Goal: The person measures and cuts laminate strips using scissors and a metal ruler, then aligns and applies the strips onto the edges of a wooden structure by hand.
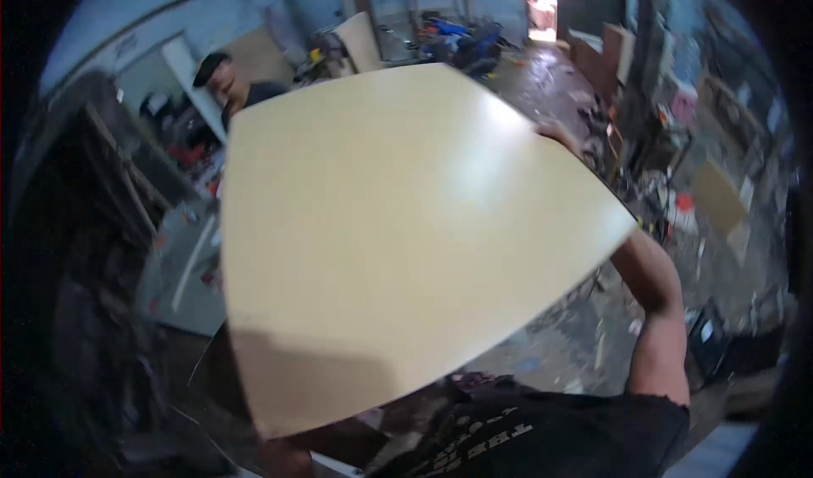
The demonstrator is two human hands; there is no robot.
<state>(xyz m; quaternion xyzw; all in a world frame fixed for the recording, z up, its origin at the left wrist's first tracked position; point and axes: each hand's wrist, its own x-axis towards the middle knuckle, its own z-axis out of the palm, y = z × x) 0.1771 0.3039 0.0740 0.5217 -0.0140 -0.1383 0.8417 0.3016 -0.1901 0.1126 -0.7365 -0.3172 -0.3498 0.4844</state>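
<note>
A large, flat, cream-coloured board (pixel 381 232) with a smooth, shiny face fills the middle of the head view, raised and tilted in front of me. My right arm bends up behind it from the right, and my right hand (pixel 557 132) is closed over the far right edge, its fingers partly showing. Down at the near left corner, my left hand (pixel 286 458) meets the board from below. The fingers of that hand are mostly hidden by the board and shadow, but it bears the corner.
A person in a dark cap (pixel 222 76) stands beyond the board's far left edge. A grey table (pixel 174 262) with a pale strip on it is at left. Scattered debris and a brown panel (pixel 720 197) lie on the floor at right. A bright doorway (pixel 542 4) opens at the back.
</note>
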